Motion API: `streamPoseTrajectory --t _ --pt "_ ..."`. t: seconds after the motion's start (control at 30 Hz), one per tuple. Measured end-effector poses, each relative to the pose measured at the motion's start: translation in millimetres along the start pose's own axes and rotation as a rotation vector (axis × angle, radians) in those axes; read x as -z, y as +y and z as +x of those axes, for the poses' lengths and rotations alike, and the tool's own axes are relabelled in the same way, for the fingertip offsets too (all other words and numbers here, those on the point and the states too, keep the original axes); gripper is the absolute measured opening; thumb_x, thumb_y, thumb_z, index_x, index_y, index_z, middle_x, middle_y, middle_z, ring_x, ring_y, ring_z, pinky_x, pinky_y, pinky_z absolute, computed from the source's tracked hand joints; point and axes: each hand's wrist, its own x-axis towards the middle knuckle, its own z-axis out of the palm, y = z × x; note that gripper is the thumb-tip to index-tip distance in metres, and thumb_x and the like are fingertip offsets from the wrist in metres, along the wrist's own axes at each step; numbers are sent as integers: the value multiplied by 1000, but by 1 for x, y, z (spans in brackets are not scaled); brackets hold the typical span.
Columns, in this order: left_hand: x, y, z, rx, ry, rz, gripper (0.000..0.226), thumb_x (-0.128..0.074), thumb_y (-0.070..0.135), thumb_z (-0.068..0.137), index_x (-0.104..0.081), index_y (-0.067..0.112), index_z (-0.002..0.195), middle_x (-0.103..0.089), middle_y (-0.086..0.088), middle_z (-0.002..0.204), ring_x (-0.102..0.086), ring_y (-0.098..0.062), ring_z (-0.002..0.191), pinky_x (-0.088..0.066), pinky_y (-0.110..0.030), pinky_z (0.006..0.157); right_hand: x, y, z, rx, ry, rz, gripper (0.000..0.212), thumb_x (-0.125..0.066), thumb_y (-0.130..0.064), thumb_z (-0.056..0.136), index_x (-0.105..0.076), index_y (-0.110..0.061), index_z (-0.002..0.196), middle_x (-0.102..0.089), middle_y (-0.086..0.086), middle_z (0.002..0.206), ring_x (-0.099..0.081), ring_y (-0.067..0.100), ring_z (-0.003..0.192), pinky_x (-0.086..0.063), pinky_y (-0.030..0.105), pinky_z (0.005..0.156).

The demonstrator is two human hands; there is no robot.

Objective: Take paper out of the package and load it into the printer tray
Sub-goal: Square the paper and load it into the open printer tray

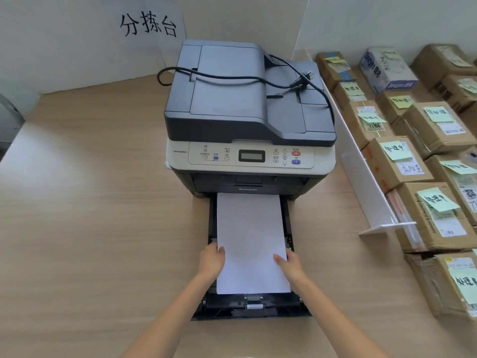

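Observation:
A grey and cream printer (pixel 247 120) stands on the wooden table, its black paper tray (pixel 251 307) pulled out toward me. A white stack of paper (pixel 250 239) lies in the tray, its far end under the printer's front. My left hand (pixel 212 259) grips the stack's left edge near the front, thumb on top. My right hand (pixel 287 264) grips the right edge the same way. No paper package is in view.
A black power cable (pixel 258 78) with its plug lies loose on the printer's lid. A white divider (pixel 366 182) runs along the right, with several cardboard boxes (pixel 402 161) bearing green notes behind it. A paper sign (pixel 148 27) hangs on the back wall.

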Motion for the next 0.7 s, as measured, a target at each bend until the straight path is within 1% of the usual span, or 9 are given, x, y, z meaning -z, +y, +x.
streamPoseTrajectory --t 0.1,0.17,0.27,0.37,0.43,0.5,0.57,0.63,0.7 --pt "-3 1 -5 -23 -21 12 34 -37 14 99 -44 0 129 -59 -14 115 -58 -24 89 -45 -28 76 -4 0 0 31 34 -39 36 -53 -12 94 -49 -6 130 -58 13 130 -55 29 118 -44 40 102" --pt "-5 0 -9 -49 -28 34 44 -37 11 98 -32 0 141 -51 -16 135 -57 -27 109 -45 -27 89 -4 0 -2 79 44 -86 39 -56 -13 93 -47 -8 131 -57 10 130 -54 27 118 -43 35 100" --pt "-8 0 -17 -89 -31 75 56 -37 6 97 -14 1 148 -36 -17 150 -41 -28 134 -34 -32 112 -4 1 -7 165 54 -218 43 -54 -8 92 -43 -7 133 -56 9 129 -54 26 119 -42 32 100" --pt "-12 0 -24 -112 -9 138 60 -35 6 98 -2 -1 148 -18 -16 157 -22 -27 144 -21 -34 119 -3 2 -15 279 88 -334 42 -49 1 91 -43 -7 133 -58 9 126 -55 24 116 -39 25 95" --pt "-15 -2 -29 -141 9 172 59 -33 7 99 -1 -2 148 -13 -16 158 -19 -26 145 -19 -31 118 0 3 -21 343 140 -400 43 -45 2 91 -45 -8 133 -60 7 122 -56 21 111 -41 25 94" --pt "-15 -5 -34 -163 12 173 54 -32 5 99 -9 -4 147 -19 -17 156 -27 -26 141 -23 -30 116 4 7 -24 372 225 -498 42 -44 0 92 -47 -7 134 -59 10 116 -54 22 106 -42 27 90" --pt "-13 -8 -36 -187 43 193 42 -30 0 96 -29 -6 138 -43 -18 137 -50 -22 112 -41 -31 101 9 12 -28 390 294 -591 39 -45 -2 93 -51 -4 131 -56 14 110 -51 25 105 -42 29 87" --pt "-11 -10 -40 -210 82 206 33 -29 -3 94 -43 -7 124 -53 -19 116 -48 -18 82 -47 -31 79 13 15 -32 395 331 -590 35 -45 0 93 -56 -4 126 -57 13 106 -51 25 102 -43 31 84" --pt "-8 -15 -42 -246 104 216 34 -30 -7 92 -50 -7 119 -53 -19 119 -48 -19 85 -44 -29 78 19 19 -37 385 364 -553 29 -45 0 93 -60 -3 118 -60 13 103 -53 24 96 -44 30 81"
